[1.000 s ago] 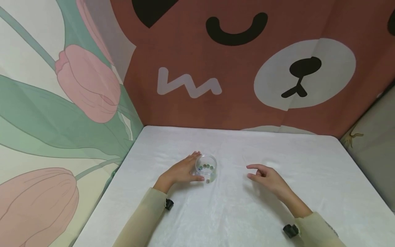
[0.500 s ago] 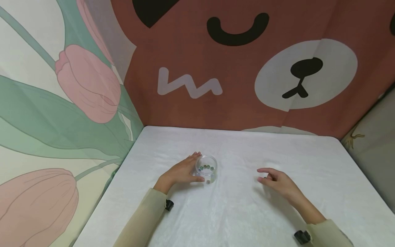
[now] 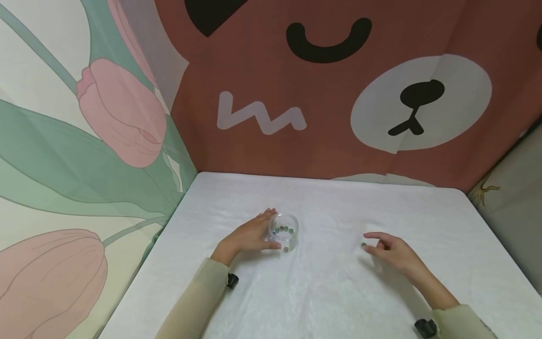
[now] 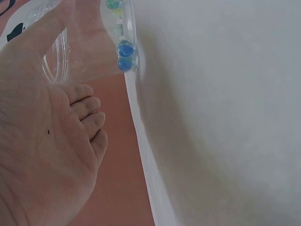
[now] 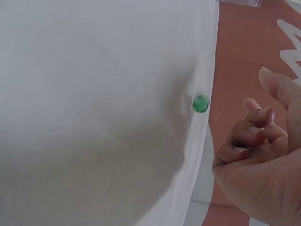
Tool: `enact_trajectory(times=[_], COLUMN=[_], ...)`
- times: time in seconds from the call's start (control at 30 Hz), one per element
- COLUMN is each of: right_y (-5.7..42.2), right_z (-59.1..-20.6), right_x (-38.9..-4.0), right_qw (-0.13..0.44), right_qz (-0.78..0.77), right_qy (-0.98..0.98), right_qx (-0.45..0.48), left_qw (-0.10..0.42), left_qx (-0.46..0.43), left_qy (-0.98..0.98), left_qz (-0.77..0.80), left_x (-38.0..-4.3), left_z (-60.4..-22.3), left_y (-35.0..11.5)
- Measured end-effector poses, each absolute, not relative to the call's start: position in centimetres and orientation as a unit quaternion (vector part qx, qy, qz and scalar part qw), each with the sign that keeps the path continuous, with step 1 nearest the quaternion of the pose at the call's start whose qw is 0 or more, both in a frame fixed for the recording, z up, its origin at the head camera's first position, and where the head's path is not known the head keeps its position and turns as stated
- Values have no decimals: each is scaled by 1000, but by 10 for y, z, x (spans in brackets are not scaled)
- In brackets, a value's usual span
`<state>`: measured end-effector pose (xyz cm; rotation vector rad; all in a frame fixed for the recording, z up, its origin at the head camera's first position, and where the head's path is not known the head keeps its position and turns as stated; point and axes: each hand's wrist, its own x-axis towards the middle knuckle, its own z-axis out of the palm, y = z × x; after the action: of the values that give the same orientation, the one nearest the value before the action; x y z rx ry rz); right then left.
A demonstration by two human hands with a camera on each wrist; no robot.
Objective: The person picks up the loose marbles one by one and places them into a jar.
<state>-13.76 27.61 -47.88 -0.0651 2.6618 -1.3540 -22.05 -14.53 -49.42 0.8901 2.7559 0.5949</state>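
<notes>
My left hand [image 3: 250,234] grips a clear round plastic jar [image 3: 297,233] from its left side, thumb in front and fingers behind. Several glass marbles [image 4: 125,49], blue and green ones among them, lie at the bottom of the jar. To the right, my right hand [image 3: 394,252] hovers low over the table with thumb and index finger apart and the other fingers curled in. A single green marble [image 5: 201,104] lies on the white cloth, just off those fingertips, with a gap between it and the hand in the right wrist view.
A white cloth [image 3: 322,292] covers the table. Behind it stands a reddish-brown backdrop [image 3: 254,155] with a bear print, and a tulip-patterned one [image 3: 123,117] rises on the left. Each sleeve has a small black device [image 3: 232,281] at the cuff.
My right hand has moved to the right and a little nearer to me, and a marble now shows at its thumb tip. The left hand and the jar have stayed in place.
</notes>
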Motion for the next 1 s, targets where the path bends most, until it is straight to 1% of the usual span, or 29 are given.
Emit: enact_trajectory(times=[0.4, 0.87, 1.0], right_y=[284, 293, 295], right_z=[-482, -489, -492], right_x=[-138, -141, -139], right_qw=[91, 115, 127], right_qz=[-455, -403, -394], right_qy=[885, 908, 910], right_qx=[-16, 1, 2], left_qw=[91, 96, 105], left_qx=[305, 300, 293], left_qy=[927, 927, 928], left_qz=[198, 204, 206], left_x=[-223, -222, -221], left_z=[-494, -491, -493], left_y=[-147, -146, -145])
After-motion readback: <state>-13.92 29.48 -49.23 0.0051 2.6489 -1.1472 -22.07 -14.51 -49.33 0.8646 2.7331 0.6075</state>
